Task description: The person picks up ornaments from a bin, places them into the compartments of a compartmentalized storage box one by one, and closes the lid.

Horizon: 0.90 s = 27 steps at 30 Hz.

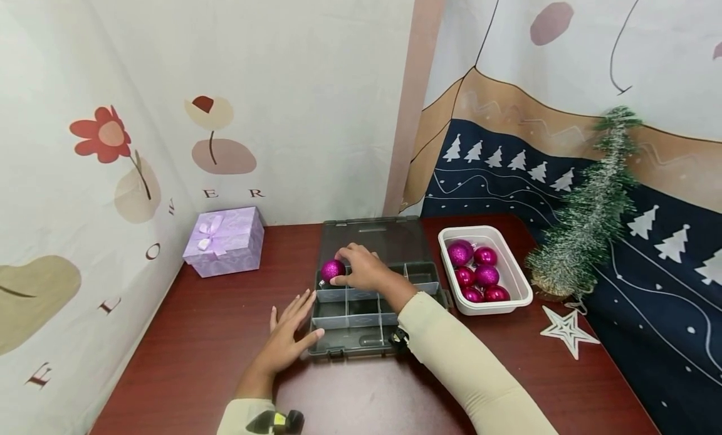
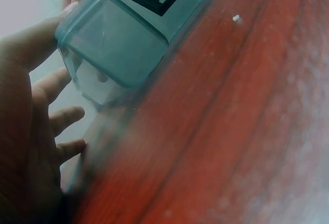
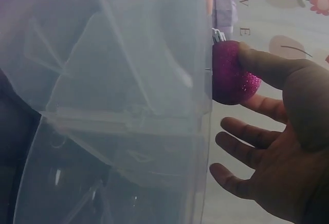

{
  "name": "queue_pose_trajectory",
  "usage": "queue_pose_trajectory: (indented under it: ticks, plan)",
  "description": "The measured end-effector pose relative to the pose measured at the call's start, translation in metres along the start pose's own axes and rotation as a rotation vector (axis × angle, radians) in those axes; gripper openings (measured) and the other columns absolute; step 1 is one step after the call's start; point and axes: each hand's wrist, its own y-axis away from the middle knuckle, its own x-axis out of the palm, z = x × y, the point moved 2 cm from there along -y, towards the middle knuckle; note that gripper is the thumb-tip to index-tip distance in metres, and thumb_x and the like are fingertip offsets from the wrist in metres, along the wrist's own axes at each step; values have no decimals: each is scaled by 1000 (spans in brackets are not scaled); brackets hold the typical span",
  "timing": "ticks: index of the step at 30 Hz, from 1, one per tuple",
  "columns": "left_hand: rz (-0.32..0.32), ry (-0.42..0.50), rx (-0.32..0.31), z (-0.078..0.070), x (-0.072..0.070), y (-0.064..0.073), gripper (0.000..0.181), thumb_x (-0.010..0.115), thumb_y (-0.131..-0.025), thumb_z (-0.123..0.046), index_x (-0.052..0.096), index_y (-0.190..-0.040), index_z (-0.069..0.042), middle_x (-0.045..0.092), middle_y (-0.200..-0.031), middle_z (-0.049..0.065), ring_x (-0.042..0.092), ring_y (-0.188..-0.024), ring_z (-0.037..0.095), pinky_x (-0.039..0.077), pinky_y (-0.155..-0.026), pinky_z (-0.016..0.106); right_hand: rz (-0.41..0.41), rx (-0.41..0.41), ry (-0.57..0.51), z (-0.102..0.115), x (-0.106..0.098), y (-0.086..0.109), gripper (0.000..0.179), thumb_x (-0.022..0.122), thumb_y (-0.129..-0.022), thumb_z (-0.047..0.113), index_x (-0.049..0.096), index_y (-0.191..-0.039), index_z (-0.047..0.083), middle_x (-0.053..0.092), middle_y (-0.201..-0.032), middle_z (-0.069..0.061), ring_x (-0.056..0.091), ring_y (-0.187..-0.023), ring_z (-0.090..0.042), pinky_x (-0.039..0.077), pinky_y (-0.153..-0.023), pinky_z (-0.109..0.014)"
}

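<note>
While your left hand [image 1: 289, 336] lies with its fingers spread, thumb touching the front left corner of a grey see-through compartment box [image 1: 350, 338], your right hand [image 1: 363, 271] pinches a glittery magenta bauble [image 1: 333, 270] between thumb and forefinger. The bauble is at the back left compartment, its silver cap showing at the lower left; whether it touches the bottom cannot be told. The right hand's other fingers are apart in the right wrist view. The box sits on a dark red-brown table [image 1: 225, 335], its lid [image 1: 389, 241] laid open toward the wall. Just right of it, a white tub [image 1: 516, 288] holds six magenta baubles [image 1: 486, 275]. Farther right are a white star [image 1: 568, 330] and a frosted tinsel tree [image 1: 592, 215]; at far left stands a lilac gift box [image 1: 225, 241] with a bow.
</note>
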Motion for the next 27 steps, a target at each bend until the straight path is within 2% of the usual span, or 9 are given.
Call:
queue_pose_trajectory:
  ticks: [5, 10, 19, 23, 27]
  plan:
    - [1, -5, 1, 0, 0, 0, 82, 75, -98, -41, 43, -169, -15, 39, -175, 22, 33, -160, 57, -4, -117, 92, 38, 20, 22, 0, 2, 0, 56, 82, -99, 44, 68, -144, 15, 58, -155, -10, 52, -147, -31, 41, -122, -62]
    - [23, -27, -20, 1, 1, 0, 82, 73, -99, -43, 41, -170, -17, 38, -177, 20, 32, -161, 55, -5, -119, 91, 56, 28, 39, 0, 3, 0, 56, 82, -98, 46, 69, -145, 16, 59, -153, -10, 53, -145, -30, 42, -121, -60]
    - [24, -37, -19, 2, 1, -1, 83, 73, -99, -43, 40, -171, -19, 38, -177, 18, 32, -162, 53, -5, -120, 91, 91, 38, 56, -4, 4, -3, 55, 81, -99, 46, 68, -146, 18, 57, -154, -9, 51, -147, -31, 42, -122, -61]
    - [-7, -13, 11, 3, 2, 0, 82, 75, -98, -43, 43, -169, -18, 41, -175, 20, 35, -159, 56, -3, -117, 92, 101, 48, 28, -7, 4, -2, 59, 81, -99, 44, 66, -149, 15, 52, -159, -10, 47, -152, -34, 40, -124, -62]
    - [-45, 0, 60, 5, 3, 1, 81, 76, -98, -43, 43, -169, -23, 43, -174, 18, 35, -158, 55, -1, -115, 94, 97, 44, -11, -9, 1, -1, 63, 80, -100, 42, 62, -153, 13, 48, -162, -13, 43, -154, -36, 38, -124, -64]
